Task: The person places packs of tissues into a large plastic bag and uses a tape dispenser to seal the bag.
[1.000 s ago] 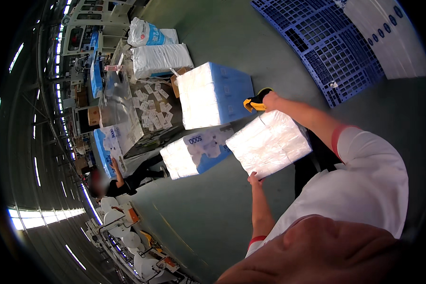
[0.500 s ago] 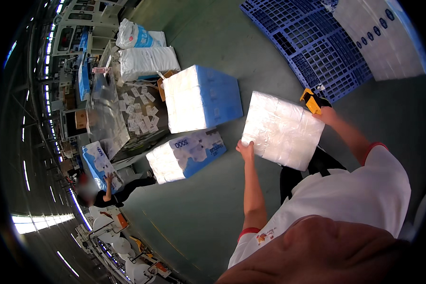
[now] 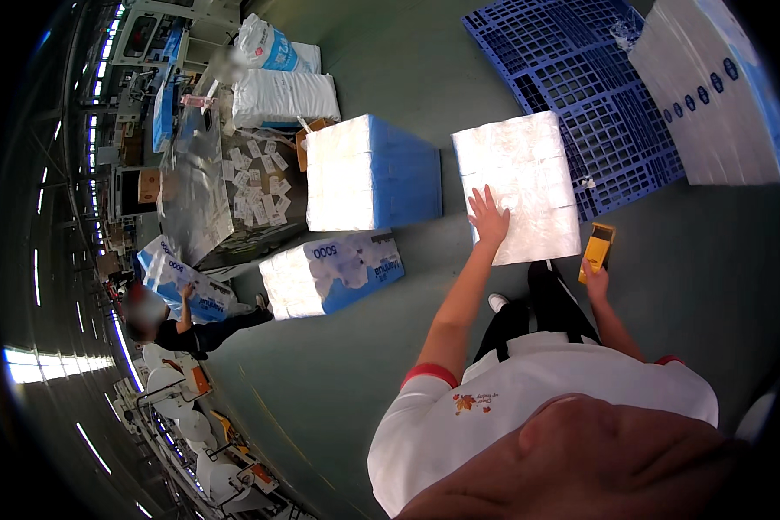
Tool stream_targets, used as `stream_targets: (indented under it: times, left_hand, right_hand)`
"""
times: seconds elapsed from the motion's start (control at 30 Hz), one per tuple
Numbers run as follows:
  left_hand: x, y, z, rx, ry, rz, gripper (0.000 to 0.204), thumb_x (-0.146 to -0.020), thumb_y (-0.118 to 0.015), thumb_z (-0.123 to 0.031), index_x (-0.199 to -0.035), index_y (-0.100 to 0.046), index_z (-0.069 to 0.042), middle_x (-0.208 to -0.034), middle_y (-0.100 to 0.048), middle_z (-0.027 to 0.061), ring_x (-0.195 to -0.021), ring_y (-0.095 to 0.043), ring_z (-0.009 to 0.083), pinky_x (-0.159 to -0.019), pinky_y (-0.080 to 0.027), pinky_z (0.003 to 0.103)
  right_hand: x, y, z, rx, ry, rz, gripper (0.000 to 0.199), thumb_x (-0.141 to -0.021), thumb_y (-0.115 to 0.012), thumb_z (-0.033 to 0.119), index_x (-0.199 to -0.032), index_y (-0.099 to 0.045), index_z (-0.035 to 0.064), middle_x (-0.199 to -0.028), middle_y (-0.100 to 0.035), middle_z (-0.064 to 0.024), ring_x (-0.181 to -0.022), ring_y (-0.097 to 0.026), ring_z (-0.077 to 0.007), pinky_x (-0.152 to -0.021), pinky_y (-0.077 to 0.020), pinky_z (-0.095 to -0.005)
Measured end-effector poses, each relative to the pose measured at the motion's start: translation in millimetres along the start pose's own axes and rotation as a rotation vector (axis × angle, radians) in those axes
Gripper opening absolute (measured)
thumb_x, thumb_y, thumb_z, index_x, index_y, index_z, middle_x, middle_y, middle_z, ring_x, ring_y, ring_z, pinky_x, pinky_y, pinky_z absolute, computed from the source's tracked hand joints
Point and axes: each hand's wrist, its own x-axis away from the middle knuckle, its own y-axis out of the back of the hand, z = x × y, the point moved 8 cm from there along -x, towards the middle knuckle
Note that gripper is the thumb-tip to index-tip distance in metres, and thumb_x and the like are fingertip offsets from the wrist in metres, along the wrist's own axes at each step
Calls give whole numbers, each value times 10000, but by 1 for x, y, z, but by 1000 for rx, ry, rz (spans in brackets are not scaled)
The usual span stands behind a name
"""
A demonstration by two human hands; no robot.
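Left hand [image 3: 491,221] laid flat on the white-faced bundle [image 3: 522,165], fingers spread, gripping nothing. Right hand [image 3: 594,279] curled around the lower end of a yellow hand tool [image 3: 598,241], held clear of the bundle (its exact kind is too small to tell). The bundle is in front of the person, just beside the blue pallet [image 3: 504,43] in this view; whether the two touch cannot be told.

Progress, as judged: the bundle's upper face looks fully covered, while its underside and far sides are hidden, so closure there is unconfirmed. Two more bundles, one blue-sided [image 3: 407,173] and one printed [image 3: 364,270], stand off to the left, untouched by either hand.

Materials: the bundle is boxy, its covering glossy, thin and wrinkled, with faint ridges suggesting packs in rows. Pallet: rigid open lattice, apparently plastic. White sacks [image 3: 284,97]: soft, pillow-shaped. Small pale slips [image 3: 256,195] lie scattered on the table [image 3: 201,212].
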Motion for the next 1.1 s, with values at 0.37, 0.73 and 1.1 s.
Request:
stream_targets:
  times: [0.37,0.73,1.1]
  left_hand:
    - [185,16,138,370,-14,-59,483,-816,-554,-151,-1257,-408,-16,-1233,-483,200,-1142,-451,359,-974,-363,417]
    - [366,39,462,447,685,-50,525,-777,-591,-197,-1252,-436,-38,-1231,-493,183,-1128,-482,331,-967,-391,394]
    - [528,10,654,811,1276,-230,483,-821,-553,-297,-1186,-501,15,-1177,-543,221,-1104,-519,335,-937,-407,386]
  right_hand:
    - [38,-50,170,19,369,87,353,-835,-632,313,-950,-599,-18,-782,-635,-98,-705,-609,-191,-646,-464,-307]
    - [69,-210,213,1124,971,-182,440,-699,-721,306,-966,-603,-23,-980,-581,-160,-978,-527,-314,-904,-392,-387]
    - [155,-313,290,1068,910,-537,589,-709,-635,238,-1252,-431,136,-1273,-465,-102,-1136,-473,-261,-932,-368,-409]
